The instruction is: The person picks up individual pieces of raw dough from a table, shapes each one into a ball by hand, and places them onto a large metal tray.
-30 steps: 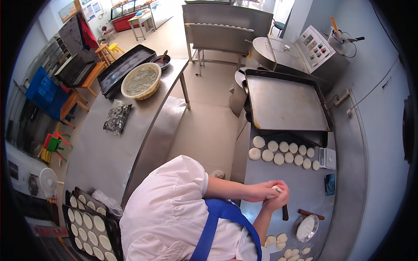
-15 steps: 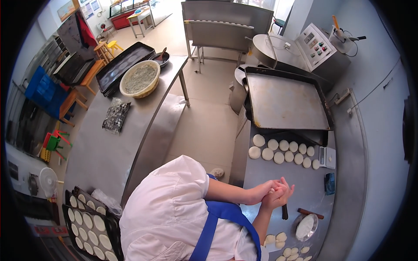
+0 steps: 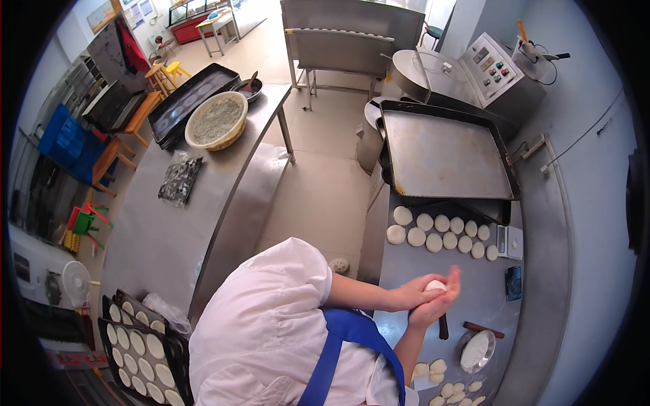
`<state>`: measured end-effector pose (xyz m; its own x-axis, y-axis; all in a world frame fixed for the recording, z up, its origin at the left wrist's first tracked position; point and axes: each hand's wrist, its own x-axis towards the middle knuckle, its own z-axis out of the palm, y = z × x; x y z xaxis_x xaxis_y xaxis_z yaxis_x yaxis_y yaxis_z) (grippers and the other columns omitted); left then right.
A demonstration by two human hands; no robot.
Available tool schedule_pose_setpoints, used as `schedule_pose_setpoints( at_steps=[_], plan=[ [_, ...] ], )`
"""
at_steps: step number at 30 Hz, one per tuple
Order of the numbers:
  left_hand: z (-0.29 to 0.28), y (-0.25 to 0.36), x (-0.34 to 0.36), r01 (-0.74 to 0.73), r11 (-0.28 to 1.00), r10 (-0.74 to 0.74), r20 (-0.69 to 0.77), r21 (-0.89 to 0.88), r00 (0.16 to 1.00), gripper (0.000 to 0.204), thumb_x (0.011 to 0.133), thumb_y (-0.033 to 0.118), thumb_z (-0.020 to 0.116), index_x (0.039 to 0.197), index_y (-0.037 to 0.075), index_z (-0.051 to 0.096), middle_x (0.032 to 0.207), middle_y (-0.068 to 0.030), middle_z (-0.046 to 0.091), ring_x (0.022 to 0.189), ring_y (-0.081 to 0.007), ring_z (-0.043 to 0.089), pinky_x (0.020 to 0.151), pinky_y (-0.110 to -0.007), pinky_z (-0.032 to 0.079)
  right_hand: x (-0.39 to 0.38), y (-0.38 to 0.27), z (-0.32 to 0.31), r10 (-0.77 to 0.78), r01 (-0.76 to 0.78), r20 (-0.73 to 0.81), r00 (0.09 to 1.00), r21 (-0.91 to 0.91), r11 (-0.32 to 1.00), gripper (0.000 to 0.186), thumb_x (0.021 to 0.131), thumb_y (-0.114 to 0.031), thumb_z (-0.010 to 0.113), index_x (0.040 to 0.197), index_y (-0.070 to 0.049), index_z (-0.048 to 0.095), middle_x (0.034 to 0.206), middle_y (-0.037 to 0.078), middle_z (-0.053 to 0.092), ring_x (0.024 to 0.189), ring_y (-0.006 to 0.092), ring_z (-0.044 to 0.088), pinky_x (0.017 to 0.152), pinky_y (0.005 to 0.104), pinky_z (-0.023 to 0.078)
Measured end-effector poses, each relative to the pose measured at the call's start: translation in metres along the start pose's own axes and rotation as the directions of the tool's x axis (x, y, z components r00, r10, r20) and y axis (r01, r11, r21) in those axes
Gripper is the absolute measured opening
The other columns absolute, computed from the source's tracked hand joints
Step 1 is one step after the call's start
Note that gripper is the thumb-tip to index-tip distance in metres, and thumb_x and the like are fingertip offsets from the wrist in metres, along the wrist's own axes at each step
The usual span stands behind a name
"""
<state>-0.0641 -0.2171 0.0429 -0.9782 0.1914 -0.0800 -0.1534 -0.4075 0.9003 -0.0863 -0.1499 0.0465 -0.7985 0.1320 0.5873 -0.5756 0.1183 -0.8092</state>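
Over the right-hand metal counter, my left hand (image 3: 414,294) and my right hand (image 3: 429,311) are cupped together around a small white dough ball (image 3: 435,286). The ball shows between the palms, and the fingers partly hide it. Below the hands a dark handle (image 3: 443,327) sticks out; the rest of that tool is hidden. Two rows of round, flattened dough pieces (image 3: 433,242) lie farther up the counter. Small dough lumps (image 3: 448,390) sit at the near end, beside a clear bowl (image 3: 493,346) holding white powder and a short brown rolling pin (image 3: 483,330).
A large baking tray (image 3: 450,155) stands beyond the dough rows. Along the wall side are a small white scale (image 3: 509,242) and a dark flat object (image 3: 513,283). The left table (image 3: 152,250) bears a bowl of greenish filling (image 3: 217,122), and trays of dough discs (image 3: 143,369) stand nearby.
My hands have shifted slightly right and parted at the top, so the dough ball between them now shows. The things on the counter have stayed put.
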Motion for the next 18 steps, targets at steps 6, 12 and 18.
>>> schedule_pose_setpoints(
  at_steps=[6,12,18],
  plan=[
    [0.012,-0.032,-0.008,0.117,0.955,-0.109,0.041,-0.274,0.993,0.046,0.091,0.027,0.058,0.127,0.002,0.046,0.116,-0.0073,0.055,0.107,-0.0137,0.051,0.094,-0.029,0.042,-0.020,0.017,-0.052,0.332,-0.375,0.262,0.906,0.133,0.918,0.070,0.096,-0.055,0.025,0.136,0.002,0.033,0.131,0.021,0.048,0.124,0.0259,0.043,0.102,0.0382,0.034],
    [-0.001,-0.054,-0.007,0.439,0.863,-0.410,0.162,-0.250,0.898,0.028,0.096,0.028,0.047,0.114,0.007,0.053,0.102,-0.0060,0.060,0.092,-0.0163,0.058,0.082,-0.035,0.048,-0.051,0.015,-0.080,0.216,-0.079,0.249,0.944,-0.466,0.882,0.032,0.092,-0.021,0.044,0.115,-0.002,0.056,0.119,0.017,0.057,0.117,0.0341,0.047,0.100,0.0455,0.032],
    [-0.007,-0.067,-0.008,0.719,0.693,-0.712,0.113,-0.048,0.693,0.066,0.097,0.054,0.026,0.142,0.006,0.028,0.144,-0.0150,0.035,0.131,-0.0296,0.035,0.109,-0.046,0.025,-0.099,0.046,-0.165,0.317,-0.333,-0.146,0.937,-0.643,0.690,0.022,0.087,-0.011,0.051,0.102,-0.002,0.063,0.100,0.016,0.063,0.099,0.0338,0.054,0.088,0.0423,0.041]
  ],
)
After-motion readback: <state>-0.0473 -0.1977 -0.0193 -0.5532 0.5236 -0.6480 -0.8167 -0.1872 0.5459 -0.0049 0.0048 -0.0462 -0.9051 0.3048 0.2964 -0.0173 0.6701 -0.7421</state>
